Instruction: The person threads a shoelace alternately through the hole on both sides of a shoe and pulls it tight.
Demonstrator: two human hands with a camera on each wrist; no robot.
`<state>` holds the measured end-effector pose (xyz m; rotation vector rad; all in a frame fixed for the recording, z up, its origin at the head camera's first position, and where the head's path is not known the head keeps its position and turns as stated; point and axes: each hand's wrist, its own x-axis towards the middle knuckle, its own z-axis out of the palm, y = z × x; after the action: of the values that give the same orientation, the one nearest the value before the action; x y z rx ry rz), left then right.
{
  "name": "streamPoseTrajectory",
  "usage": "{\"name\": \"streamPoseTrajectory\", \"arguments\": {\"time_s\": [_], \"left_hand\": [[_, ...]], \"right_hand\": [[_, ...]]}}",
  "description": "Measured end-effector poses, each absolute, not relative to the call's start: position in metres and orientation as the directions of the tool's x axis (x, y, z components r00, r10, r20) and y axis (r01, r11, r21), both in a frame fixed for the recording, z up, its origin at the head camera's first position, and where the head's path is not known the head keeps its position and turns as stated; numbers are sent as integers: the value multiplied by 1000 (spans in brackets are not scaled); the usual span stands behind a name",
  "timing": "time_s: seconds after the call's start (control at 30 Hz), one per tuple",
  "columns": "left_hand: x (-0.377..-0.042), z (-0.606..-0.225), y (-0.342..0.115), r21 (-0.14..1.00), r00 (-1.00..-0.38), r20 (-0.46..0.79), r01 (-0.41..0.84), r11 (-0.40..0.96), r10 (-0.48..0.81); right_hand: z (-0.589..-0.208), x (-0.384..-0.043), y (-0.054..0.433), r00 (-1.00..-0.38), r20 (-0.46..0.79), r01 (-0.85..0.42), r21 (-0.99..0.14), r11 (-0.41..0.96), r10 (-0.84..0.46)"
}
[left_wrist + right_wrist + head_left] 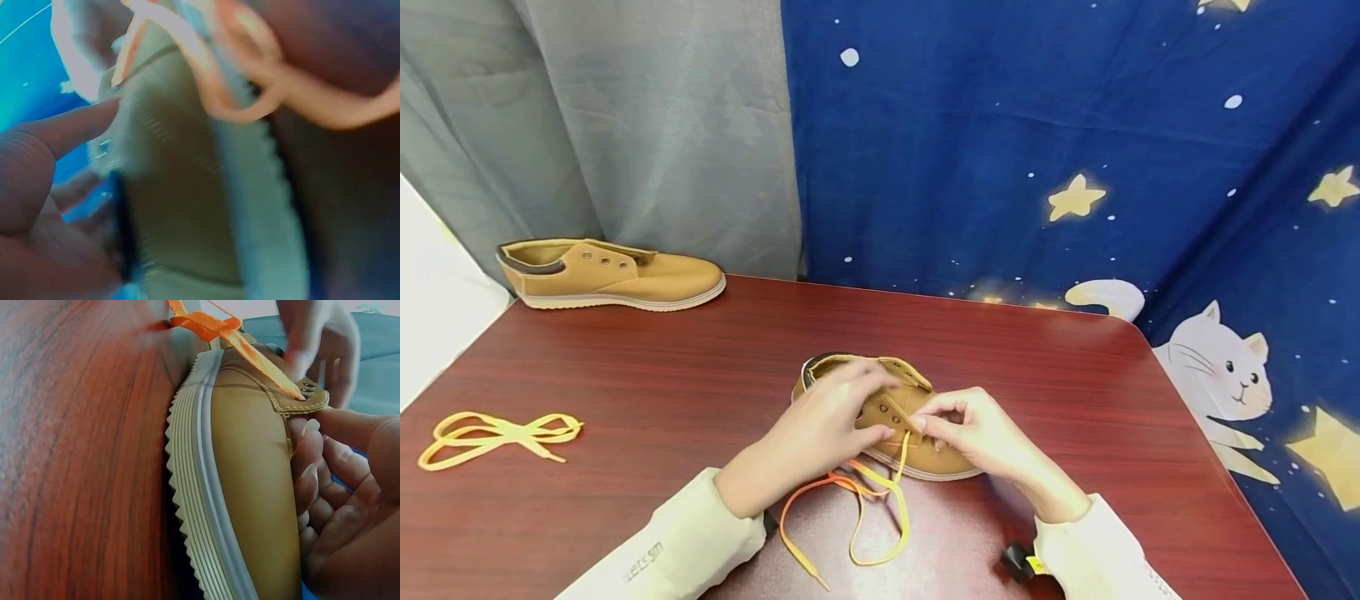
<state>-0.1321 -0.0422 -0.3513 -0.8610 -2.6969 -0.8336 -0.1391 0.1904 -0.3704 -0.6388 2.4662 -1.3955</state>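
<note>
A tan lace-up shoe point(951, 462) sits on the table with its toe to the right. A yellow-orange shoelace point(269, 365) enters the front eyelet of its near eyelet flap point(315, 400), and the rest trails in loops onto the table. My right hand point(981, 433) pinches the front corner of that flap, thumb on top and fingers tucked beneath. Over the shoe's opening is my left hand point(820, 429), fingers spread and relaxed. Its thumb point(87, 125) reaches toward the flap beside the eyelets. The lace's inner end is hidden under the flap.
A matching shoe point(677, 279), unlaced, stands at the table's back left edge. A second yellow lace point(512, 432) lies looped in a bow shape on the left of the dark red table point(700, 367). Grey and blue curtains point(940, 167) hang behind the table.
</note>
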Motion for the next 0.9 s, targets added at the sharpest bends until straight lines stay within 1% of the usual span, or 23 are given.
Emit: {"name": "streamPoseTrajectory", "arguments": {"time_s": [0.07, 0.13, 0.23, 0.47, 0.6, 0.7, 0.9], "left_hand": [[-134, -357, -41, 486, -810, 292, 584, 650, 509], [-134, -359, -40, 521, -818, 269, 568, 637, 509], [-133, -360, -40, 549, -827, 274, 553, 626, 491], [-133, -362, -40, 571, -817, 295, 567, 594, 496], [-134, -362, -40, 598, -821, 283, 555, 579, 495], [-134, -362, -40, 604, -821, 286, 555, 571, 495], [-133, -363, -41, 603, -826, 287, 549, 579, 485]], "right_hand": [[-371, -139, 190, -883, 22, -260, -854, 450, -469], [-372, -138, 189, -891, 32, -260, -854, 451, -453], [-372, -138, 187, -906, 39, -248, -855, 455, -421], [-372, -137, 184, -931, 50, -232, -847, 479, -363], [-370, -137, 183, -947, 39, -193, -862, 469, -319], [-368, -136, 183, -944, -3, -156, -877, 455, -331], [-367, -135, 185, -911, -94, -120, -871, 477, -401]]}}
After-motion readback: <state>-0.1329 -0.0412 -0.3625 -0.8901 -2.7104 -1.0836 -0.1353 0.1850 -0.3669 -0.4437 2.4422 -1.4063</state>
